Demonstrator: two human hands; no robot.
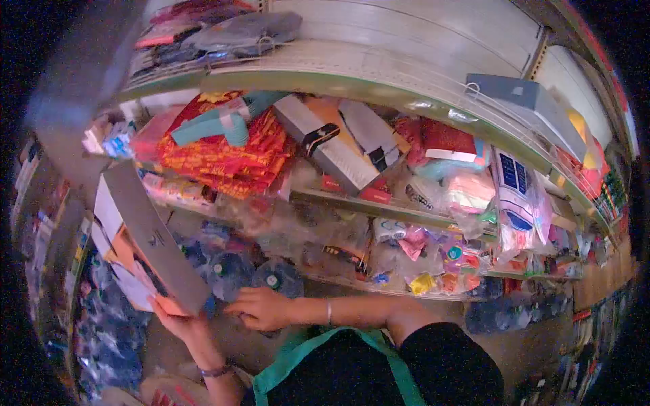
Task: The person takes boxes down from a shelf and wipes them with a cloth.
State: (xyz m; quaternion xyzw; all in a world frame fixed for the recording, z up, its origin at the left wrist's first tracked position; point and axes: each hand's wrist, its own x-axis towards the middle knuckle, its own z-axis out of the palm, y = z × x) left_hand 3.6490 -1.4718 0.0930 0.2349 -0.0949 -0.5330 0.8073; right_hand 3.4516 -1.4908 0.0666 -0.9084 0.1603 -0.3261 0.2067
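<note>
Your left hand [181,326] holds the box [156,237] by its low end, so support it well, your right hand [265,308] half open beside the box.

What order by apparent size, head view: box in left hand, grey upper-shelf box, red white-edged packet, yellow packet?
1. Box in left hand
2. Grey upper-shelf box
3. Red white-edged packet
4. Yellow packet
Held box is nearer the camera, so true size against the grey one is unsure.
</note>
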